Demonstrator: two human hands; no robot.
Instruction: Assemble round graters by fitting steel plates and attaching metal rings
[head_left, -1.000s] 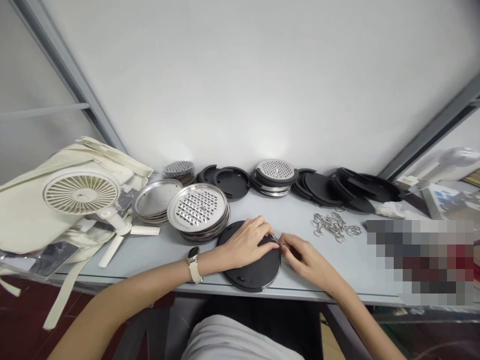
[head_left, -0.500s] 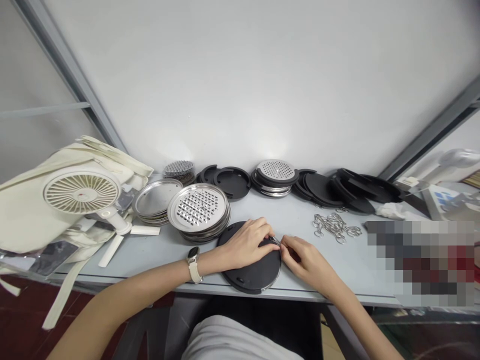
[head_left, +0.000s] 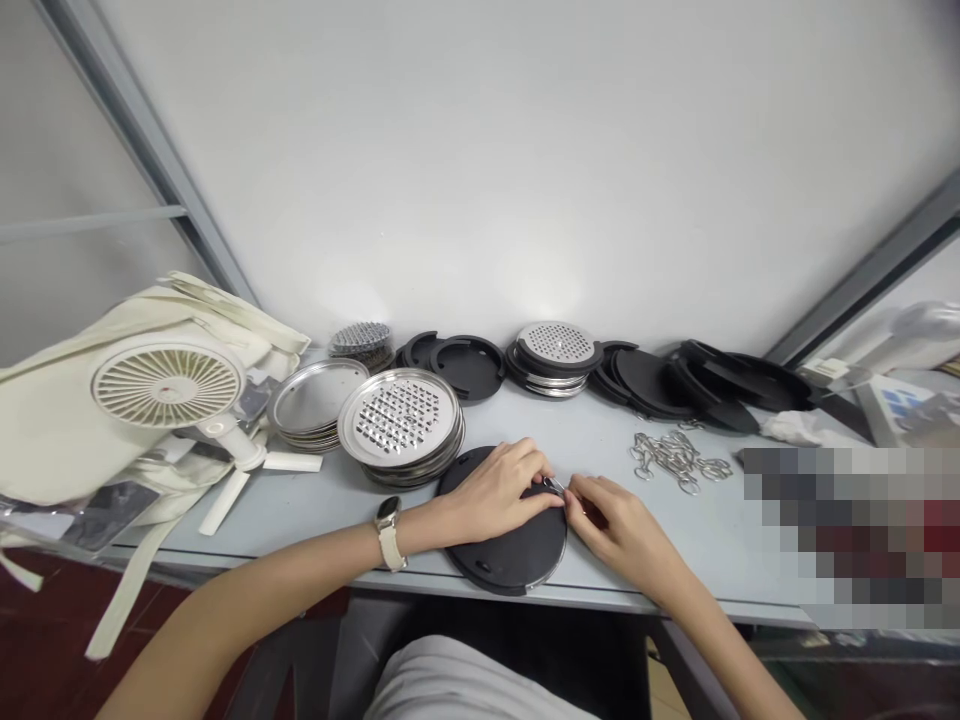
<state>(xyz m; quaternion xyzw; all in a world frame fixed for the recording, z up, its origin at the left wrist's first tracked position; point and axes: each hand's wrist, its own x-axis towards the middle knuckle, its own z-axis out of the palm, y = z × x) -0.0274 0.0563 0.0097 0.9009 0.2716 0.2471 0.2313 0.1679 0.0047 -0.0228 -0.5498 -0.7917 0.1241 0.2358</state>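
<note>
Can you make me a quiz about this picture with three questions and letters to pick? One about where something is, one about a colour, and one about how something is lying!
1. Where is the tangle of metal clips?
A) On the table, right of the hands
B) On the fan
C) Under the disc

2. What colour is the round disc under the left hand?
A) White
B) Red
C) Black

3. How is that disc lying?
A) On its edge
B) Flat on the table
C) Up in the air

Answers:
1 A: the clips lie right of the right hand.
2 C: the disc shows black around the hands.
3 B: its face lies against the table top.
</note>
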